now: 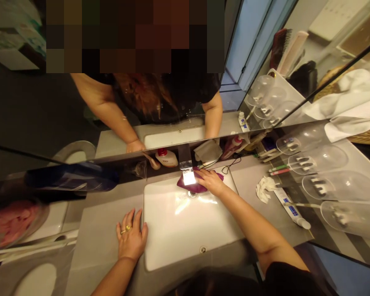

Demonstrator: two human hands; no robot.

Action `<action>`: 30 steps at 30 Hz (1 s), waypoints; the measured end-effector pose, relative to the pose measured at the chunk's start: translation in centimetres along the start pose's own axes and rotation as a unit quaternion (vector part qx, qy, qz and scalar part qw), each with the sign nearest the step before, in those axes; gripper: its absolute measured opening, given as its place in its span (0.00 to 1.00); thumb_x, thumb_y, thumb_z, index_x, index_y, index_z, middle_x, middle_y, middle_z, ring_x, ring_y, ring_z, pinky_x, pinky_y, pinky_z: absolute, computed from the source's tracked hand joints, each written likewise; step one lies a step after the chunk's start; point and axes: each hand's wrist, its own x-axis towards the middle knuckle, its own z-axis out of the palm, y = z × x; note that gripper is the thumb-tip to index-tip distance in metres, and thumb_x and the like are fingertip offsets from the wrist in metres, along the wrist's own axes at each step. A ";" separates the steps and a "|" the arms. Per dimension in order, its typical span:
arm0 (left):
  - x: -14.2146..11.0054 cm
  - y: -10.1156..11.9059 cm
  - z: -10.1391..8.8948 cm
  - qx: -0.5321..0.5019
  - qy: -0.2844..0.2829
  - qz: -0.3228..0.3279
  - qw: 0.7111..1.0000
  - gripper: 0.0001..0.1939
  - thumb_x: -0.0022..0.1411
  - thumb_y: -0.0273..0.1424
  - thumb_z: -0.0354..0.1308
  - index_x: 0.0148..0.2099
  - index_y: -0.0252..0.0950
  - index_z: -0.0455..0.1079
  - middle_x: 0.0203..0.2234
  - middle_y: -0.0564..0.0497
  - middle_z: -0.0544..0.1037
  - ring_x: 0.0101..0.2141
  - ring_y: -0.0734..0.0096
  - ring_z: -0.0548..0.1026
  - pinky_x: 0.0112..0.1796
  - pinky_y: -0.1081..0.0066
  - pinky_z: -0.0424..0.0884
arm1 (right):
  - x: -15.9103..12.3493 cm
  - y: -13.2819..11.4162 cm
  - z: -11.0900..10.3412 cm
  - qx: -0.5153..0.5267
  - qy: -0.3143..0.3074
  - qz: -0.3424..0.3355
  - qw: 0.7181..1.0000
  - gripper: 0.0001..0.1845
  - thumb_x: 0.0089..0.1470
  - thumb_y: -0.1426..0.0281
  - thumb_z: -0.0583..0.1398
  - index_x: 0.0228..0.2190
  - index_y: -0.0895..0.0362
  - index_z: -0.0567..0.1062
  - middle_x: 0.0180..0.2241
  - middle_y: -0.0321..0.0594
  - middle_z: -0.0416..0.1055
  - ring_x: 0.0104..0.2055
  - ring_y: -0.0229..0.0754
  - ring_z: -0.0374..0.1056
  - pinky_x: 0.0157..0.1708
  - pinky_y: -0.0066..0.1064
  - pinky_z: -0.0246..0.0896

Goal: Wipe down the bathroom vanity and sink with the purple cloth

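Grey counter with a white sink set into it, below a wide mirror.

Right hand: laid over a purple cloth, fingers toward the faucet; whether they clench a fold cannot be told. Cloth: at the sink's far edge, showing on both sides of the bright spout, just beyond the drain. Left hand: holding nothing — palm down on the counter, just left of the sink, fingers spread, a gold ring on one.

Far ledge, left of the faucet: white bottle, red cap. Right of it: grey rag, then a pink bottle.

Right side: crumpled tissue; toothpaste, lying flat; beyond these, a row of clear cups — four, mounted sideways.

Far left: dark blue bottle; nearer, pink fabric in a clear bowl.
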 end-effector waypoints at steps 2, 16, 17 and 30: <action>0.0 0.0 0.0 -0.002 0.000 0.000 1.000 0.26 0.71 0.36 0.44 0.66 0.33 0.65 0.67 0.35 0.63 0.68 0.47 0.57 0.69 0.40 0.46 | 1.1 -0.5 0.1 0.001 0.020 0.007 1.000 0.25 0.69 0.71 0.53 0.65 0.47 0.67 0.69 0.44 0.58 0.69 0.55 0.53 0.60 0.49 0.59; 0.2 -0.1 0.0 0.032 -0.007 0.004 0.999 0.28 0.72 0.37 0.40 0.66 0.29 0.64 0.67 0.36 0.62 0.68 0.49 0.56 0.69 0.44 0.45 | -0.4 0.1 1.2 -0.049 0.123 -0.072 0.989 0.21 0.71 0.71 0.51 0.62 0.48 0.70 0.64 0.45 0.67 0.66 0.52 0.59 0.47 0.41 0.64; 0.2 -0.1 0.0 0.030 -0.005 0.003 1.000 0.28 0.72 0.36 0.41 0.66 0.29 0.64 0.67 0.35 0.62 0.68 0.49 0.56 0.69 0.44 0.45 | -0.5 0.3 1.1 -0.054 0.126 -0.081 0.987 0.21 0.71 0.71 0.51 0.61 0.48 0.70 0.63 0.44 0.68 0.66 0.52 0.60 0.46 0.41 0.64; 0.2 0.0 -0.2 0.030 -0.010 0.008 0.999 0.29 0.71 0.37 0.41 0.66 0.27 0.64 0.67 0.34 0.62 0.68 0.47 0.56 0.69 0.43 0.45 | -0.6 -2.4 0.5 -0.002 0.164 -0.031 0.986 0.19 0.72 0.69 0.51 0.59 0.45 0.74 0.61 0.41 0.71 0.63 0.46 0.62 0.50 0.39 0.60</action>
